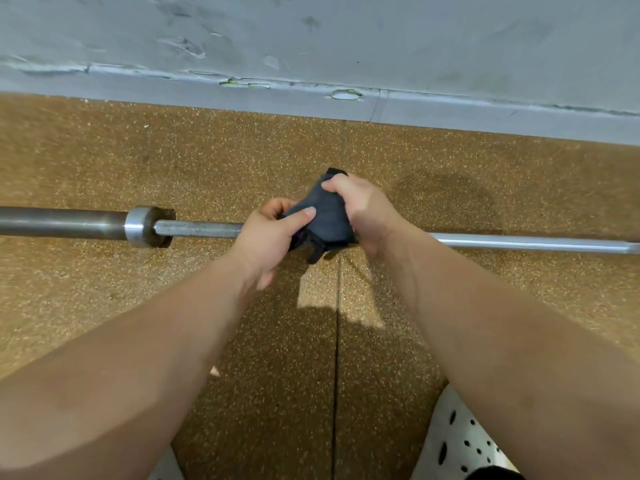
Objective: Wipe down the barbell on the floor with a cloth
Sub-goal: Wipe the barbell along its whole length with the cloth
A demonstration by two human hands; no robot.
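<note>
Left hand (266, 237), right hand (363, 209) gripping cloth (329, 216), bunched over barbell (194, 229) between them

nothing readable for you here, no legible text, label or number on barbell (201, 229), cloth (329, 216), floor (104, 161), wall (415, 36)

barbell (201, 229) x1 | cloth (329, 216) x1 | L hand (266, 237) + R hand (363, 209) = 2 hands | white holed shoe (460, 441) x1
</note>
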